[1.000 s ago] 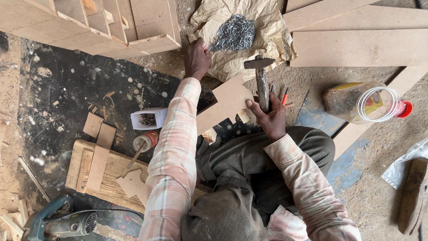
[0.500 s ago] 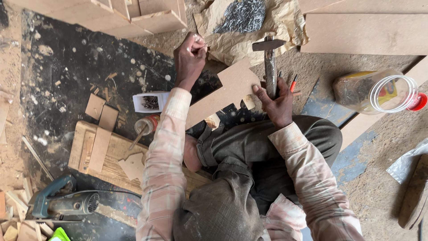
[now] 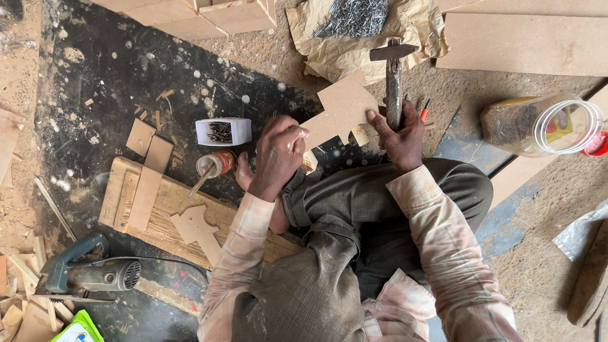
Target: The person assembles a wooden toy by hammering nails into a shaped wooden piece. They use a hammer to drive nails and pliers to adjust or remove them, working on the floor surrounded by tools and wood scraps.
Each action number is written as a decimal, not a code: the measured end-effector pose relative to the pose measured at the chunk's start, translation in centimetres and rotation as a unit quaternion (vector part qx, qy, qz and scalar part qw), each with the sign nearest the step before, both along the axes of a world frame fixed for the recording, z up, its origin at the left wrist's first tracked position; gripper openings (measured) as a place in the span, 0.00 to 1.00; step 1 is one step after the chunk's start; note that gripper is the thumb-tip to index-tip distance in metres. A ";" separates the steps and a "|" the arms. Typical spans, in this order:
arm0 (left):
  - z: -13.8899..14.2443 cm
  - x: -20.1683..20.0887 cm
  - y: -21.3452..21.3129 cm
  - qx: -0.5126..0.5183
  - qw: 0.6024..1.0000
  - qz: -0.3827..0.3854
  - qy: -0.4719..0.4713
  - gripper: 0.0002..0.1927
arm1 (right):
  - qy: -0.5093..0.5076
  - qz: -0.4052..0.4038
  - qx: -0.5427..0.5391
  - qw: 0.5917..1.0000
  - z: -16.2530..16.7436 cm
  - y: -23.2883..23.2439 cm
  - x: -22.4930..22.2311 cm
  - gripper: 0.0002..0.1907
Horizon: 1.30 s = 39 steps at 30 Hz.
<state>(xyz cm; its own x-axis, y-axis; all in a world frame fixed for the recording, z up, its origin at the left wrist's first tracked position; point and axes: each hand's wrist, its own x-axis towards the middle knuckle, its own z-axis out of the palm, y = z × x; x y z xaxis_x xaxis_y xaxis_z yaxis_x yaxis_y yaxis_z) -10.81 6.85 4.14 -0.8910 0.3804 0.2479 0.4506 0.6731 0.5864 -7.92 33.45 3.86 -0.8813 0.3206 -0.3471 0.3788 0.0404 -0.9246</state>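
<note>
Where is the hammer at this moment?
In the head view, the hammer stands upright in the right hand, just right of the cut board piece, below the nail pile.

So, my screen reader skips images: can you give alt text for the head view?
A person seated on a workshop floor grips a hammer in the right hand, the left hand closed beside a cut wooden board. Nails on brown paper lie ahead.
</note>
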 end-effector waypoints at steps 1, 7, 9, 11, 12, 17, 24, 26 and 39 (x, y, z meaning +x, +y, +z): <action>0.3 0.4 0.2 0.012 0.999 0.013 -0.033 0.06 | 0.001 -0.001 -0.001 1.000 0.0 0.0 0.0 0.18; 2.1 1.7 1.4 0.110 0.989 0.019 -0.100 0.09 | 0.011 -0.007 -0.022 1.000 0.2 -0.1 -0.1 0.18; 2.3 1.9 1.6 0.118 0.989 0.009 -0.089 0.09 | 0.017 -0.009 -0.026 0.999 0.2 -0.1 -0.1 0.18; 2.3 1.9 1.7 0.126 0.990 -0.003 -0.068 0.10 | 0.017 -0.009 -0.029 0.999 0.3 -0.2 0.0 0.18; 2.2 2.0 1.8 0.131 0.990 -0.010 -0.057 0.11 | 0.016 -0.010 -0.030 0.999 0.3 -0.2 0.0 0.18; 1.2 2.3 2.1 0.168 0.985 -0.009 -0.040 0.09 | 0.011 -0.009 -0.026 1.000 0.3 -0.2 0.0 0.18; -0.4 2.8 2.3 0.227 0.967 0.020 -0.111 0.13 | 0.020 -0.006 -0.013 1.000 -0.1 -0.1 0.0 0.19; -0.7 2.8 2.3 0.224 0.968 0.015 -0.115 0.15 | 0.020 -0.003 -0.003 1.000 -0.1 -0.1 0.0 0.20; -0.9 2.9 2.3 0.212 0.972 0.012 -0.102 0.15 | 0.018 0.000 -0.010 1.000 -0.1 0.0 0.1 0.20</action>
<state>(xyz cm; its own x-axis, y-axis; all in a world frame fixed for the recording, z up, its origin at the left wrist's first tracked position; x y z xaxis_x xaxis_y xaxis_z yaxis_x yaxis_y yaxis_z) -7.93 9.18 3.21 -0.9455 0.2609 0.1948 0.2825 0.3600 0.8892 -7.81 33.46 3.71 -0.8935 0.3135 -0.3214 0.3449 0.0213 -0.9384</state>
